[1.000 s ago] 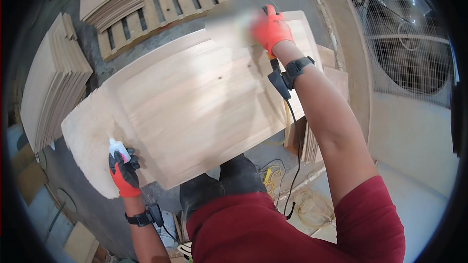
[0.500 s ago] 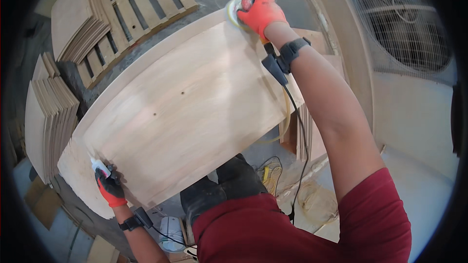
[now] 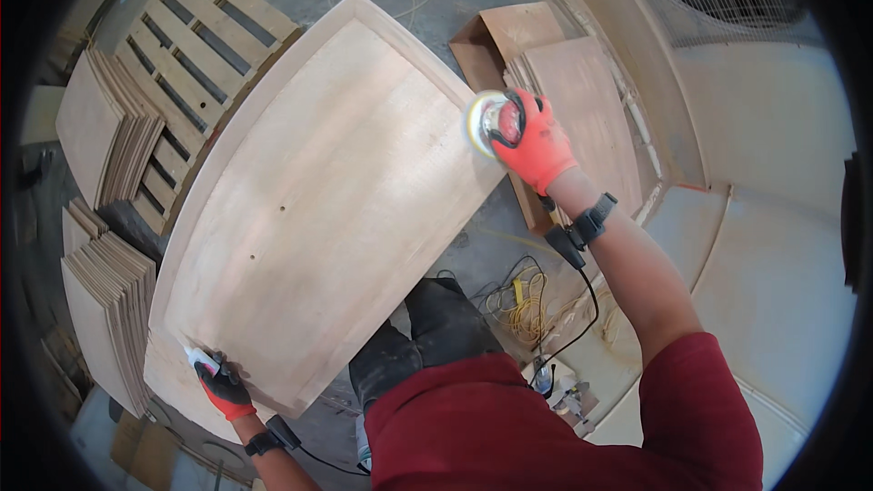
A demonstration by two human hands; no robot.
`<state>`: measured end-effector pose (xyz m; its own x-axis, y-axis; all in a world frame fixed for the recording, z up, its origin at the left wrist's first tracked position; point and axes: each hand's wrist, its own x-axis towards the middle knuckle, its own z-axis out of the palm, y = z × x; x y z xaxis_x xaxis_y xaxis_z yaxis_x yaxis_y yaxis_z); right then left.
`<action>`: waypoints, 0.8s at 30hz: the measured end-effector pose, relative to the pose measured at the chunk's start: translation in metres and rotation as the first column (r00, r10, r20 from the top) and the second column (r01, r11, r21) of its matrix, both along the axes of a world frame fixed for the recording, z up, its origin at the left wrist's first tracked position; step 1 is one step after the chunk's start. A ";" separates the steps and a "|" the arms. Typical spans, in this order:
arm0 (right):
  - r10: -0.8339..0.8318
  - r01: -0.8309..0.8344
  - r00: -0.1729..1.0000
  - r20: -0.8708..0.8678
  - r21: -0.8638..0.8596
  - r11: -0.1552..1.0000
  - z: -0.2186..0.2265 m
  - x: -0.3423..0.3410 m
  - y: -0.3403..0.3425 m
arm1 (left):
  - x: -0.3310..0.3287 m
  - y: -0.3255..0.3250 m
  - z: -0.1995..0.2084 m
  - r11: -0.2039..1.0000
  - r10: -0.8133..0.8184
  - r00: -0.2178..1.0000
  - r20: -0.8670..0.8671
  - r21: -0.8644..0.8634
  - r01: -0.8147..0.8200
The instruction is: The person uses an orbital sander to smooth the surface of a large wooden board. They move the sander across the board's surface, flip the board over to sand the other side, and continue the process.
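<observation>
Two gloved hands are at our pale wooden panel [image 3: 327, 173], and the round sander [image 3: 496, 121] has shifted most: half a second ago it was at the far edge, and now it is at the right end, near the corner closer to us. Our right hand [image 3: 536, 147] has its fingers wrapped over the sander's top; we judge the work has passed to this end. Our left hand [image 3: 225, 389] keeps its fingers round a white bottle [image 3: 202, 361] by the panel's left end.
</observation>
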<state>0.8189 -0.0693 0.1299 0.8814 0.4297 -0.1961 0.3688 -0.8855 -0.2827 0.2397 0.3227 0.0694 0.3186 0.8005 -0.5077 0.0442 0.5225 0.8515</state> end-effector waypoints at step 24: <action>0.694 -0.675 0.715 -0.087 0.174 0.717 -0.003 -0.379 0.122 | -0.049 -0.019 -0.002 0.985 0.155 0.958 0.243 0.042 -0.170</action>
<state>0.4399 0.0530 0.1268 0.3045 0.9325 -0.1940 0.8091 -0.3607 -0.4639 0.1908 0.3034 0.0673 0.2875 0.8786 -0.3814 -0.2447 0.4523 0.8576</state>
